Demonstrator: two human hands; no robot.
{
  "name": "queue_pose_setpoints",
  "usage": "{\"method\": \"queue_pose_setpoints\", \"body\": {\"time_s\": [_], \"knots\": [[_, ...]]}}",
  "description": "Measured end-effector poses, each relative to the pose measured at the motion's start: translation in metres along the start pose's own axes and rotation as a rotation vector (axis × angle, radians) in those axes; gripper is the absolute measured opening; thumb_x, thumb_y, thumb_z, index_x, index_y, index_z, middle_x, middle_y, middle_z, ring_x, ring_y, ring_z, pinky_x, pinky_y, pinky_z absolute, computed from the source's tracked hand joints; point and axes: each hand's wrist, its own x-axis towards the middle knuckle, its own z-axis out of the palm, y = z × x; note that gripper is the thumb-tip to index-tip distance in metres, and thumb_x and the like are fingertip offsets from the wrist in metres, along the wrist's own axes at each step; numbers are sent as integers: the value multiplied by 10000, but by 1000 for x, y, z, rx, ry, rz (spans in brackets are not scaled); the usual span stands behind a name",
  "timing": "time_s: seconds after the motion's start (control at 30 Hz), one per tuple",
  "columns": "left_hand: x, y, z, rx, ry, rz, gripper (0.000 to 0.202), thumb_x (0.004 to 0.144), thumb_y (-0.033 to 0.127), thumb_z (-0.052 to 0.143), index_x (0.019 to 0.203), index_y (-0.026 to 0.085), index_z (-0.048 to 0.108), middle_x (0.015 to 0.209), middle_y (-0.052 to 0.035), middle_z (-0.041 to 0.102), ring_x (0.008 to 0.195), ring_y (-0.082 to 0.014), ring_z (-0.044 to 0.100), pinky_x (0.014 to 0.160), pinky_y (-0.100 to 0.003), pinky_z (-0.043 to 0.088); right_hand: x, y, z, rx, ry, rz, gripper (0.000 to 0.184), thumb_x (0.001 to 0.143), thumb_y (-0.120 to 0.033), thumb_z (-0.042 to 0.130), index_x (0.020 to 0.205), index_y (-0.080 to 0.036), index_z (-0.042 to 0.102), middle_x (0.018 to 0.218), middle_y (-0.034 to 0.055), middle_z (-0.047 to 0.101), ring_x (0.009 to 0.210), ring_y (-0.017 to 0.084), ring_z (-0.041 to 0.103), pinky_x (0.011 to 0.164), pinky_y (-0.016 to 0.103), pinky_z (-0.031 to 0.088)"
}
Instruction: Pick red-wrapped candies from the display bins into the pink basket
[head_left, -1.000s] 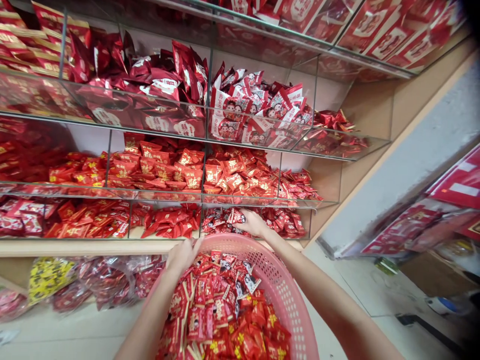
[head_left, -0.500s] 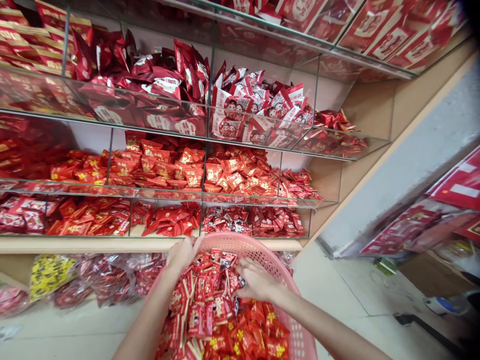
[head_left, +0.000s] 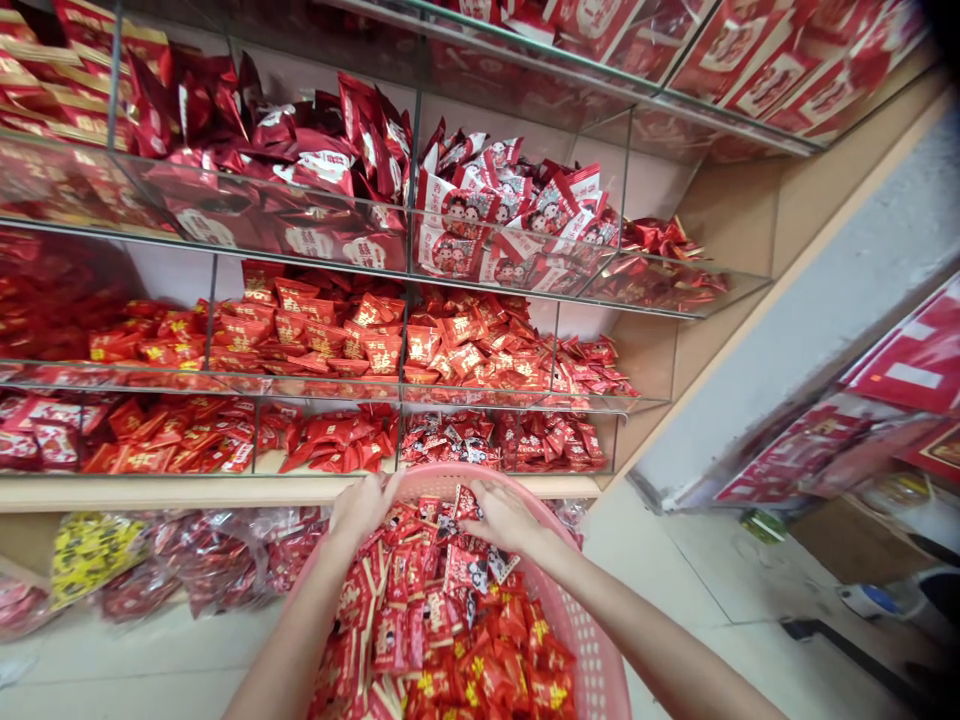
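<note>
A pink perforated plastic basket (head_left: pixel 600 640) stands against the shelf front, filled with small wrapped candies. My left hand (head_left: pixel 364 512) is closed on its far-left rim, fingers over the edge. Inside, near the far-right wall, my right hand (head_left: pixel 501 515) has its thumb and fingers around a red-and-white candy packet (head_left: pixel 463 500). Several similar packets (head_left: pixel 465 570) with dark pictures lie just below that hand. Glossy red packets with yellow print (head_left: pixel 517 660) fill the near right of the basket, and slim red-and-cream packets (head_left: pixel 364 620) the left.
Glass-fronted shelves (head_left: pixel 409 270) with dividers hold red candy packets in several rows. Beneath the bottom ledge (head_left: pixel 187 492) lie clear bags of candy (head_left: pixel 210 560) and a yellow bag (head_left: pixel 97 555). A cardboard box (head_left: pixel 855 540) sits on the tiled floor at right, near a dark bar (head_left: pixel 847 650).
My right hand has moved up and slightly left toward the far rim, exposing packets that were under it. My left hand stays on the rim. The view has shifted slightly.
</note>
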Motion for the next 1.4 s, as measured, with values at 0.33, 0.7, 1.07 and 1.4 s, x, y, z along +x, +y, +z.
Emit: {"method": "queue_pose_setpoints", "body": {"time_s": [0.33, 0.7, 1.07, 1.4], "knots": [[1, -2, 2, -10, 10, 11, 647, 820, 604, 149, 856, 194, 649, 877, -146, 687, 864, -291, 633, 760, -370, 446, 15, -9, 19, -138, 13, 6, 470, 734, -388, 606, 1115, -145, 480, 1050, 164, 605, 993, 293, 560, 821, 373, 415], [0, -1, 1, -10, 10, 10, 660, 818, 618, 139, 855, 202, 650, 878, -139, 690, 868, -287, 634, 763, -369, 445, 21, -2, -8, -60, 159, -70, 403, 833, -451, 455, 1112, -163, 482, 1096, 126, 565, 1031, 244, 508, 856, 337, 392], [-1, -1, 1, -14, 15, 11, 661, 816, 627, 157, 815, 188, 650, 855, -146, 689, 846, -278, 638, 739, -343, 442, 86, 45, -56, -232, -152, 0, 449, 622, -161, 674, 1058, -223, 590, 1121, 101, 580, 1068, 266, 504, 856, 346, 410], [0, -2, 2, -2, 11, 7, 684, 810, 638, 114, 828, 199, 638, 851, -140, 689, 850, -285, 638, 749, -362, 445, 115, 50, -41, -131, -332, 47, 686, 528, -262, 732, 1182, -176, 543, 1161, 121, 588, 967, 242, 589, 758, 256, 466]]}}
